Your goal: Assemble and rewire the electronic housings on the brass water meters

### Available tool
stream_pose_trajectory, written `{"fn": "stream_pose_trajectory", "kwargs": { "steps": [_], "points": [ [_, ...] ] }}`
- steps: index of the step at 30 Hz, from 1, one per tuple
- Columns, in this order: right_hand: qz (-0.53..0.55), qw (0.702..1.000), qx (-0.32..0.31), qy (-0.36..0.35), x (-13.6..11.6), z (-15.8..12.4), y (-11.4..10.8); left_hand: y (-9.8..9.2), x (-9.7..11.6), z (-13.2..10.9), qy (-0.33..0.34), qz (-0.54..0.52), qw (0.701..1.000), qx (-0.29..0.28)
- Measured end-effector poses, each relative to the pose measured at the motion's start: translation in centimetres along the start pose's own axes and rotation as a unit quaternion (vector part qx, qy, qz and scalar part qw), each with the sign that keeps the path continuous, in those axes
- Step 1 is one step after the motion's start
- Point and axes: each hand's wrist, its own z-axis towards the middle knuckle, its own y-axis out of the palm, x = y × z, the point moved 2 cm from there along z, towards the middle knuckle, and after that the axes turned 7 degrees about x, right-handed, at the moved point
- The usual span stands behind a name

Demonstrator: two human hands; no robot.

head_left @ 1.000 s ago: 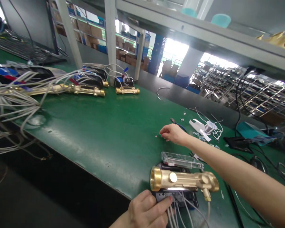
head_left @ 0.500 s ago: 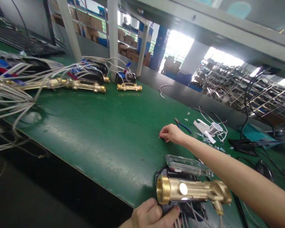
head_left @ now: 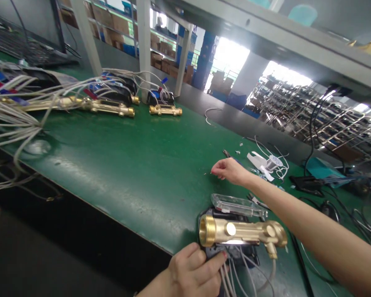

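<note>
A brass pipe body with a threaded open end lies at the front of the green table, on a black housing from which grey cables run. My left hand is closed on the near side of that housing, its fingers by the cables. Just beyond the brass body is a clear plastic cover. Farther out, my right hand is low over the table, thumb and fingertips pinched together; whatever is between them is too small to name. A tiny pale piece lies left of the fingertips.
Behind my right hand lie partly hidden pliers, a wire spool and small connectors. Other brass assemblies with tangled cables occupy the far left. A shelf post stands at the back; the table edge runs front left.
My right hand has shifted slightly outward over the table and now covers most of the pliers. The view has moved a little; my left hand keeps its place at the housing.
</note>
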Motion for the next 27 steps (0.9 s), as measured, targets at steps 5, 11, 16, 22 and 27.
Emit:
{"fn": "stream_pose_trajectory", "kwargs": {
  "steps": [5,11,16,22,27],
  "points": [
    [0.002,0.978,0.176,-0.115,-3.5,-9.9,-4.3,-0.2,0.1,0.4,-0.003,-0.008,1.000,-0.019],
    [-0.144,0.934,0.209,-0.252,-4.2,-20.7,-0.7,0.0,0.0,0.4,-0.001,-0.013,1.000,-0.022],
    [-0.257,0.898,0.239,-0.266,-1.9,-22.4,4.2,0.2,0.1,0.0,0.001,-0.018,1.000,-0.001],
    [-0.317,0.863,0.295,-0.260,-2.0,-22.5,5.2,0.4,0.1,-0.1,0.002,-0.006,1.000,-0.003],
    [-0.308,0.863,0.310,-0.254,-2.3,-22.4,5.6,0.2,0.1,0.1,0.002,-0.007,1.000,-0.012]
  ]
}}
